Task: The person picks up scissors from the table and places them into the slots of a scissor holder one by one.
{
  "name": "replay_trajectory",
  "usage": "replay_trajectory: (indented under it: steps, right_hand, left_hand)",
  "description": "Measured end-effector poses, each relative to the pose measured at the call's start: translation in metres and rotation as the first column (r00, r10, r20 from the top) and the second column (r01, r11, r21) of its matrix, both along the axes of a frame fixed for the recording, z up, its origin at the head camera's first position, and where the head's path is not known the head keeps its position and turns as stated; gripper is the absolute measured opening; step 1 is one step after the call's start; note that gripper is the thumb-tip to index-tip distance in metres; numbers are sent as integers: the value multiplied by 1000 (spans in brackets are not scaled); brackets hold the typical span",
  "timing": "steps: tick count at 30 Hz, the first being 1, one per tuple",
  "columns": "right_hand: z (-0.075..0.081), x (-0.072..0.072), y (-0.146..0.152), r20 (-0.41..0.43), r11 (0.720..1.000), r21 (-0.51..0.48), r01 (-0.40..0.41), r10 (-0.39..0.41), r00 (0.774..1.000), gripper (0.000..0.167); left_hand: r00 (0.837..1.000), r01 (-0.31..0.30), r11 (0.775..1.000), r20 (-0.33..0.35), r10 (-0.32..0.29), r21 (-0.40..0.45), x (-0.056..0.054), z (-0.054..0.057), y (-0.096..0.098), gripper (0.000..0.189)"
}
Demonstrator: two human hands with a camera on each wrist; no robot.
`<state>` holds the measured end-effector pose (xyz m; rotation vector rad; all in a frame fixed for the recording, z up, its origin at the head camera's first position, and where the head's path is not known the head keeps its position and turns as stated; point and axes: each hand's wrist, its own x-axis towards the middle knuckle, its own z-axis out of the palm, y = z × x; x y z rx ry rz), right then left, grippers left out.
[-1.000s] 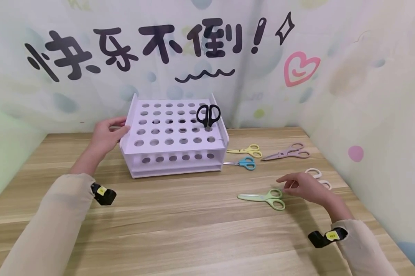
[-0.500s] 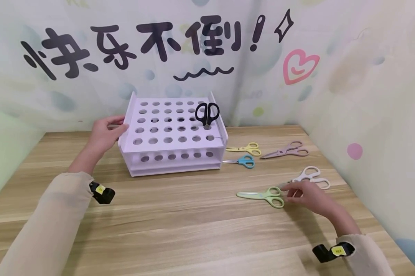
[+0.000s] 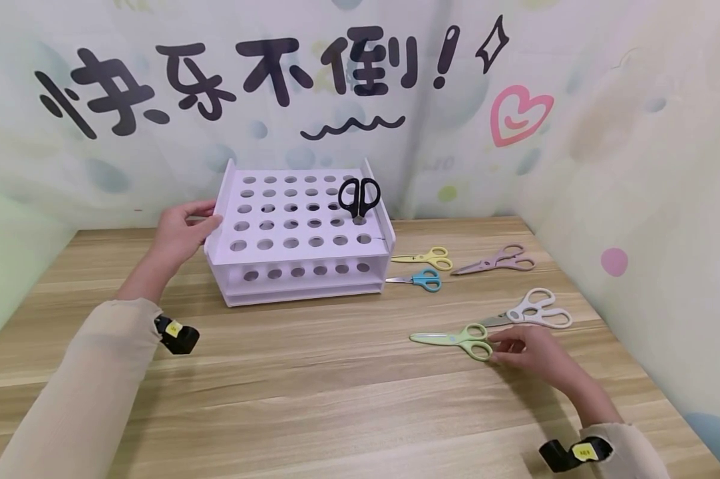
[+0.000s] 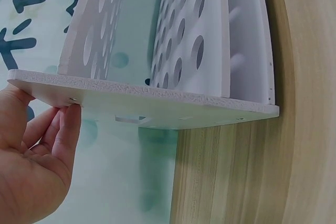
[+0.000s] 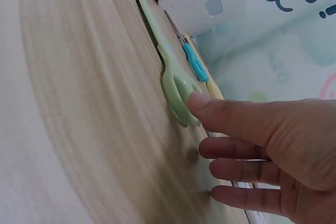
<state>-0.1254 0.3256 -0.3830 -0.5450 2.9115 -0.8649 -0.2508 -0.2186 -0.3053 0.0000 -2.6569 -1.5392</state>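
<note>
My left hand (image 3: 181,234) holds the left side panel of a white rack (image 3: 300,251) with rows of round holes. In the left wrist view, its fingers (image 4: 65,135) bend against the panel's outer face, the thumb at the edge. Black-handled scissors (image 3: 359,198) stand in a hole near the rack's right side. My right hand (image 3: 536,356) is at the handles of light green scissors (image 3: 456,339) lying on the table. In the right wrist view its thumb (image 5: 202,103) overlaps a green handle loop, while the other fingers extend loosely, apart from the thumb.
White-handled scissors (image 3: 534,309) lie just behind the green pair. Yellow scissors (image 3: 428,258) and blue scissors (image 3: 424,281) lie against the rack's right side, with mauve scissors (image 3: 498,261) further right. A printed cloth backdrop (image 3: 444,159) rises behind the wooden table (image 3: 312,399).
My right hand has come down and nearer to me, from above the white scissors to the green handles, uncovering the white pair. My left hand has stayed on the rack.
</note>
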Motion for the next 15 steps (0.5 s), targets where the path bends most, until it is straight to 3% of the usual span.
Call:
replay_trajectory:
  steps: [15]
  right_hand:
    - [-14, 4, -6, -55, 996, -59, 72, -75, 996, 33]
  left_hand:
    - [1000, -6, 1000, 5, 6, 3, 0, 1, 1, 53]
